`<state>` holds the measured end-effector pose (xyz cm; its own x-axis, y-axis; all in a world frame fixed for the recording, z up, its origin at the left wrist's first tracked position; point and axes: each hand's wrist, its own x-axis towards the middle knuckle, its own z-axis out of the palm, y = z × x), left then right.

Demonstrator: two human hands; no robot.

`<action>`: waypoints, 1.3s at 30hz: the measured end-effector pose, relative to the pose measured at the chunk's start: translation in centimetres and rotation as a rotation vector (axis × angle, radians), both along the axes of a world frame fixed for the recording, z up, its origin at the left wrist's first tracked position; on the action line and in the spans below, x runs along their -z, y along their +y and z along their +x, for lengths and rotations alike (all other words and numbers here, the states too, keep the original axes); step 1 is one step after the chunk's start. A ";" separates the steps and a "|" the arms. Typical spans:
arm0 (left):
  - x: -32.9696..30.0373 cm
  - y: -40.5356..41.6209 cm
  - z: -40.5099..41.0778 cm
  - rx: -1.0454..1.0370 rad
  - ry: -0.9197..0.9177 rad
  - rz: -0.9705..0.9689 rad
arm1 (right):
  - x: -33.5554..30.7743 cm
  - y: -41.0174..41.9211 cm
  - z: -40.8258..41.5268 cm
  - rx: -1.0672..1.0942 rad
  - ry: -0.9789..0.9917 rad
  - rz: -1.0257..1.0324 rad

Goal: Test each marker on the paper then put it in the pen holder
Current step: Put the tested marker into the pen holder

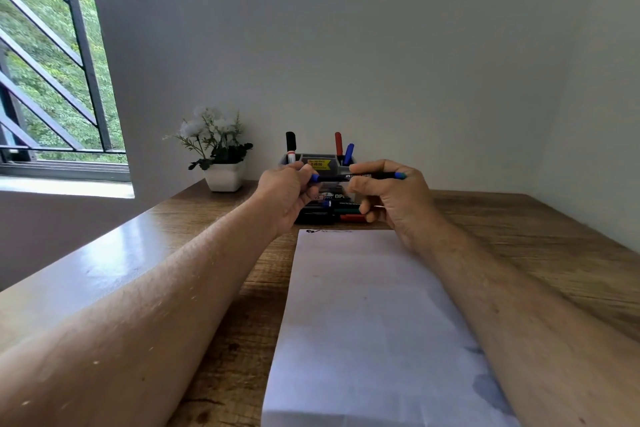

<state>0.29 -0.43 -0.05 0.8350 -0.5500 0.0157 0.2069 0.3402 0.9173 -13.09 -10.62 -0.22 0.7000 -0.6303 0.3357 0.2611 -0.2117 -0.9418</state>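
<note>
- Both hands hold a black marker with blue ends (360, 176) level above the wooden desk (519, 236).
- Left hand (289, 196) — fingers pinching the blue cap end.
- Right hand (391, 198) — fingers curled round the barrel.
- Grey plastic pen holder (320, 163) behind, holding three markers.
- White paper sheet (367, 322) lies below; faint scribble, perhaps, at its far edge.

Both hands, left (291, 189) and right (388, 194), grip a blue marker (360, 176) level above the paper (363, 305).

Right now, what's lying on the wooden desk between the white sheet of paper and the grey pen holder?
In the head view, a cluster of loose markers, black, green, red and blue, lies between the white paper and the grey pen holder.
</note>
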 end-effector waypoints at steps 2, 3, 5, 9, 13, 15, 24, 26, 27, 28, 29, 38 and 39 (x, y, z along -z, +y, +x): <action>0.0 0.0 0.2 -0.017 0.002 -0.028 | 0.0 0.2 0.0 -0.010 0.001 -0.002; -0.1 0.1 0.2 -0.017 0.006 -0.042 | 0.0 0.3 0.0 -0.017 0.002 0.005; -0.1 0.1 0.1 -0.009 0.010 -0.058 | -0.1 0.4 0.0 -0.025 0.006 0.014; 0.0 0.1 0.1 0.007 0.003 -0.075 | 0.0 0.5 0.1 0.001 0.066 -0.084; 0.0 0.2 0.2 0.011 -0.008 -0.119 | 0.3 0.2 0.3 0.182 0.154 -0.302; 0.0 0.2 0.2 0.010 -0.011 -0.137 | 0.4 0.1 0.3 0.254 0.183 -0.456; 0.3 0.3 0.1 0.050 -0.063 -0.170 | 0.5 0.6 0.1 0.280 0.200 -0.635; 0.3 0.3 -0.2 0.055 -0.069 -0.183 | 0.3 0.6 -0.1 0.271 0.207 -0.591; 0.2 0.2 -0.3 0.059 -0.070 -0.193 | 0.2 0.6 -0.2 0.264 0.215 -0.557; 0.2 0.2 -0.5 0.064 -0.072 -0.202 | 0.1 0.6 -0.2 0.251 0.223 -0.516; 0.2 0.2 -0.6 0.071 -0.075 -0.210 | 0.0 0.5 -0.2 0.234 0.229 -0.469; 0.3 -0.2 -0.8 0.113 -0.087 -0.225 | -0.7 0.6 -0.7 0.081 0.263 -0.123; 0.3 -0.2 -0.9 0.130 -0.090 -0.226 | -0.7 0.8 -0.7 0.083 0.260 -0.112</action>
